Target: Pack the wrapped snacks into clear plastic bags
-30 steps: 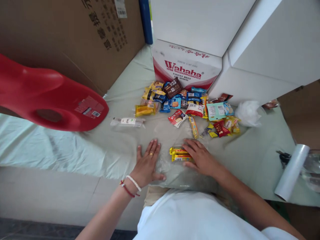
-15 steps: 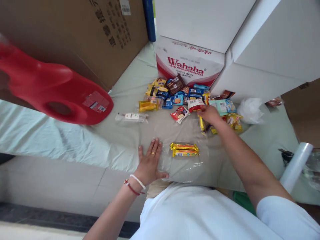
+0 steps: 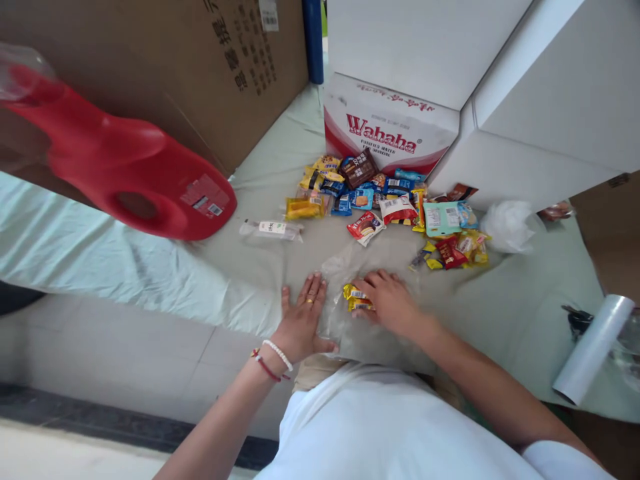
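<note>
My left hand (image 3: 303,320) lies flat on the left edge of a clear plastic film (image 3: 340,333), with fingers spread and nothing in it. My right hand (image 3: 393,301) is curled over the yellow-wrapped snack bars (image 3: 358,298) on the film, fingers on the far side and thumb on the near side. Only the bars' left ends show; the rest is under my palm. Beyond my hands is a pile of small packaged snacks, with a red and white cake packet (image 3: 365,228) at its front and a dark red packet (image 3: 451,252) to the right.
A water carton (image 3: 385,127) stands behind the pile, with white boxes (image 3: 545,133) beside it. On the left are a big red jug (image 3: 135,173) and a brown cardboard box (image 3: 165,80). A film roll (image 3: 593,350) and a crumpled white bag (image 3: 510,227) lie on the right.
My right hand has moved from the snack pile back toward me, onto the yellow bars. A yellow bar at the pile's front has left its place there. My left hand stays put.
</note>
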`<state>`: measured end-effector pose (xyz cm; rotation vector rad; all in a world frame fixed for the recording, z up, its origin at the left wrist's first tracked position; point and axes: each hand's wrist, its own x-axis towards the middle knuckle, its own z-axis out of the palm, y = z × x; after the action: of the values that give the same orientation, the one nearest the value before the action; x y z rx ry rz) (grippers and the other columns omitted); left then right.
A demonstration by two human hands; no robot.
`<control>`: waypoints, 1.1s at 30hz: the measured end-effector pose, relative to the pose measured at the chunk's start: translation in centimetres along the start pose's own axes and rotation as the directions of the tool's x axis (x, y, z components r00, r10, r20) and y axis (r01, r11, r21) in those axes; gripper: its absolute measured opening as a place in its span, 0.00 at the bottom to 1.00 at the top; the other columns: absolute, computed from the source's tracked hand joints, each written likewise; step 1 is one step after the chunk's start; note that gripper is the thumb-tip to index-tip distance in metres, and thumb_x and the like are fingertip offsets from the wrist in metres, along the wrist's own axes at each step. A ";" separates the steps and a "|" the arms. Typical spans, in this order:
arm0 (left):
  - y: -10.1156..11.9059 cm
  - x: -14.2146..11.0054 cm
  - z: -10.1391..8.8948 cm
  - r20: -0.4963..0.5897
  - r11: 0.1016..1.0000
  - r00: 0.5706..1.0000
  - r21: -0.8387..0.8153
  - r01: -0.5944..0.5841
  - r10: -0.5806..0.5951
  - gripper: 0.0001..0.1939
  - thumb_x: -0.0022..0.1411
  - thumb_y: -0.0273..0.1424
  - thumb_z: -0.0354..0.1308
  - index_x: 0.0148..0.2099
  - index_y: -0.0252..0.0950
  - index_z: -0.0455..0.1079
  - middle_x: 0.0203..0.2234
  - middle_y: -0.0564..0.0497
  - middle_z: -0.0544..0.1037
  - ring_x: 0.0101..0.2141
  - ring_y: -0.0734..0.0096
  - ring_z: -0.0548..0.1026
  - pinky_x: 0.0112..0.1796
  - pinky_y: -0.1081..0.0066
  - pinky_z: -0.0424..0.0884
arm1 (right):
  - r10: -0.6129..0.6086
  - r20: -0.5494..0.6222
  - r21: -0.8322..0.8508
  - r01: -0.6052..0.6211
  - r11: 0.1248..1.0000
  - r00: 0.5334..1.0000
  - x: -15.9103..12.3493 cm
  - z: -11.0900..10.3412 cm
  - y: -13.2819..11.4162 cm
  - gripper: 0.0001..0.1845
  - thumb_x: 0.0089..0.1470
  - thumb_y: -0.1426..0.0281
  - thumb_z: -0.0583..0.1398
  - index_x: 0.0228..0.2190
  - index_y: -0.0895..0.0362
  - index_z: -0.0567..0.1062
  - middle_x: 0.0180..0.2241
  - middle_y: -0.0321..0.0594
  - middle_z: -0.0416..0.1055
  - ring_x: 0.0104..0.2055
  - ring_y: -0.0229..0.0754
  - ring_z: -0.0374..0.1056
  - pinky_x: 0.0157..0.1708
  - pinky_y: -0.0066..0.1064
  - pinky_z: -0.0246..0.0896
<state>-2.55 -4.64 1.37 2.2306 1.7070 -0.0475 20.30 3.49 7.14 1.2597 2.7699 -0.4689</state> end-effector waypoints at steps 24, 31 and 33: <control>-0.1 -0.1 0.1 -0.002 1.000 1.000 -0.012 0.018 -0.018 0.68 0.44 0.60 0.67 0.75 0.29 0.44 0.73 0.30 0.44 0.71 0.34 0.46 0.65 0.31 0.35 | -0.211 -0.095 -0.053 0.207 0.977 0.973 0.9 0.7 0.7 0.20 0.68 0.61 0.57 0.56 0.55 0.73 0.61 0.49 0.66 0.63 0.53 0.57 0.62 0.51 0.51; -1.0 -0.2 0.2 -0.018 0.996 1.000 -0.087 -0.013 0.011 0.69 0.45 0.64 0.65 0.75 0.28 0.42 0.72 0.27 0.46 0.71 0.34 0.49 0.65 0.32 0.32 | -0.357 -0.132 0.001 0.360 0.933 0.925 -1.2 1.6 1.4 0.27 0.68 0.60 0.56 0.64 0.53 0.65 0.67 0.48 0.60 0.71 0.51 0.50 0.70 0.61 0.34; -1.7 -0.5 0.1 -0.018 0.992 1.000 -0.125 -0.022 0.020 0.66 0.50 0.64 0.62 0.76 0.29 0.39 0.72 0.27 0.46 0.71 0.38 0.49 0.66 0.35 0.33 | -0.325 -0.160 0.054 0.337 0.940 0.932 -3.6 1.5 1.5 0.33 0.65 0.53 0.58 0.65 0.55 0.65 0.68 0.52 0.59 0.71 0.54 0.49 0.70 0.61 0.37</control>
<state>-4.27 -4.75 1.00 2.1628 1.6470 0.0821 23.73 1.38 6.01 0.8695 3.1368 -0.5306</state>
